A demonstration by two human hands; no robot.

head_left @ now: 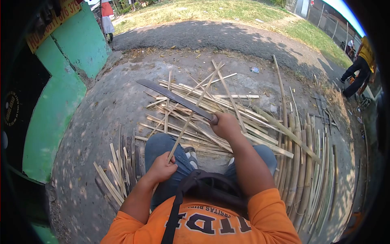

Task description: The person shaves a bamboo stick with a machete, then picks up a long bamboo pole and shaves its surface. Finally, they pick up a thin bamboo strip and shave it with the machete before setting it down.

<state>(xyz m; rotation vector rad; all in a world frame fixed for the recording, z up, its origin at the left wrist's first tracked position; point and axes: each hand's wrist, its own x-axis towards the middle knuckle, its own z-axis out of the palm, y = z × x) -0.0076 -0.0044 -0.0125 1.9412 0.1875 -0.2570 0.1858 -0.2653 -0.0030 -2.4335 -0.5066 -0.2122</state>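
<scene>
My right hand (226, 125) is closed round the handle of a machete (172, 96), its long dark blade pointing up and to the left. In my left hand (162, 166), beside my knee, is a thin bamboo strip (182, 134) held near its lower end. The strip slants up and to the right and crosses the blade in this view. Beyond my knees lies a loose pile of split bamboo strips (237, 96), crossing one another on the ground.
Long bamboo poles (304, 162) lie side by side at my right. More strips (115, 179) lie at my left, near a green wall (48, 126). Past the concrete ground (118, 87) runs an asphalt road (195, 36). A person in a yellow top (367, 55) stands at far right.
</scene>
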